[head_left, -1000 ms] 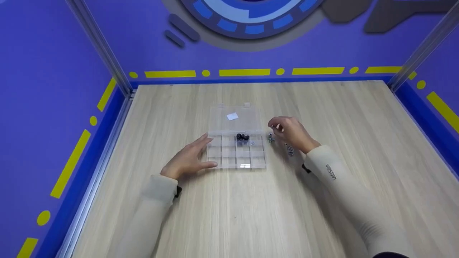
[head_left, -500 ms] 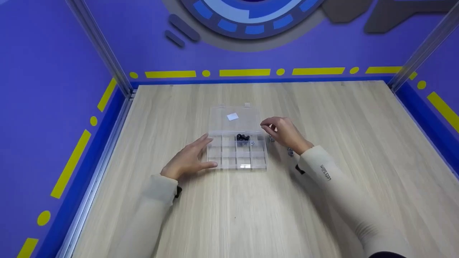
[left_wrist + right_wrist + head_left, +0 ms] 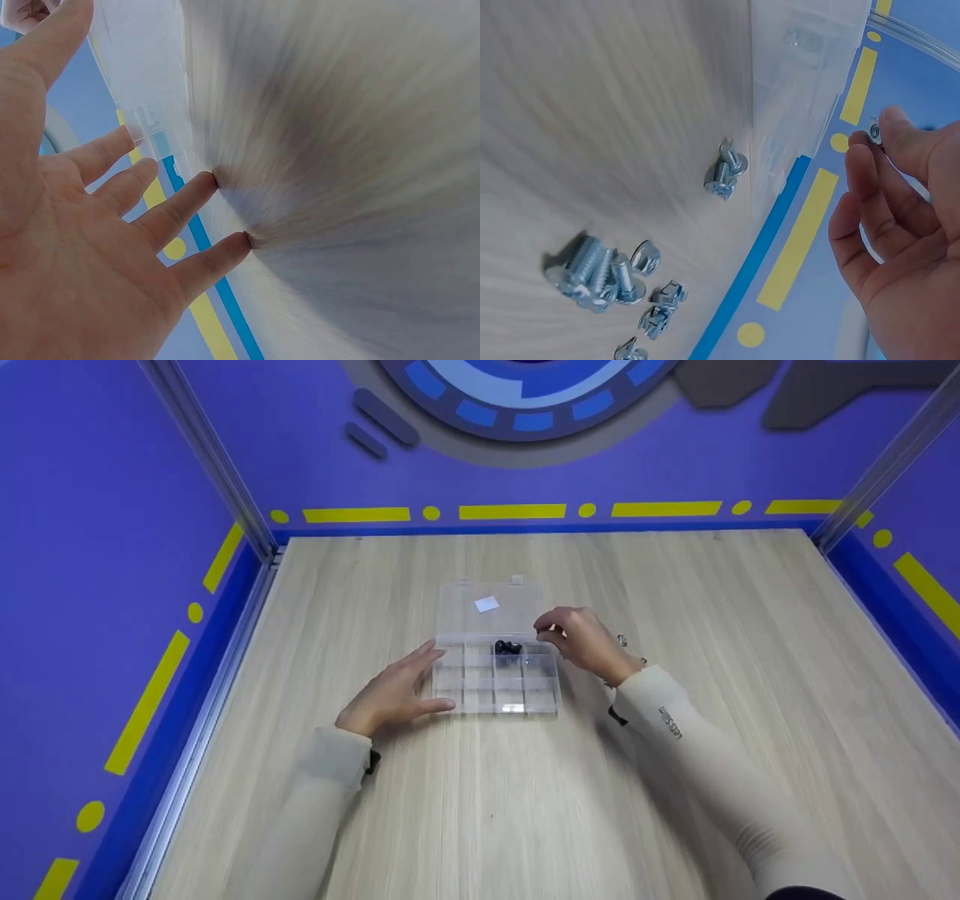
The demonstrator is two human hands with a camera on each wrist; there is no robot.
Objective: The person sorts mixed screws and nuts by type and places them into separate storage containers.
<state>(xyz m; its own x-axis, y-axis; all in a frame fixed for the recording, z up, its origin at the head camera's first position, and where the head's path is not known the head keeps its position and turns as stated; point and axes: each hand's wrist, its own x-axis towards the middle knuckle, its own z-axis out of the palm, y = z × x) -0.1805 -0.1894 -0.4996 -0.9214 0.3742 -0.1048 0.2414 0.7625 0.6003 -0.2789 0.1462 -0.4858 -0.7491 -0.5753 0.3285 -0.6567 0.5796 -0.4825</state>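
Observation:
A clear plastic compartment box [image 3: 496, 684] lies with its lid [image 3: 457, 611] folded back. My left hand [image 3: 394, 690] rests at the box's left side, fingers straight and spread; in the left wrist view two fingertips [image 3: 206, 180] touch the tabletop. My right hand [image 3: 589, 641] is over the box's back right corner. Between thumb and forefinger it pinches a small silver nut [image 3: 875, 130], seen in the right wrist view. Several black round pieces [image 3: 508, 648] fill a back compartment. A small silver piece [image 3: 529, 660] shows through the compartment wall to their right.
Right of the box lie silver screws [image 3: 592, 270], two more screws [image 3: 726, 171] close to the box, a flanged nut [image 3: 646, 257] and clip-like nuts [image 3: 662, 304]. A white label [image 3: 486, 604] is on the lid. Blue panels [image 3: 225, 577] border the wooden table [image 3: 480, 802].
My right hand has moved left, from beside the box to over its back right corner, with the nut pinched. The left hand has stayed in place.

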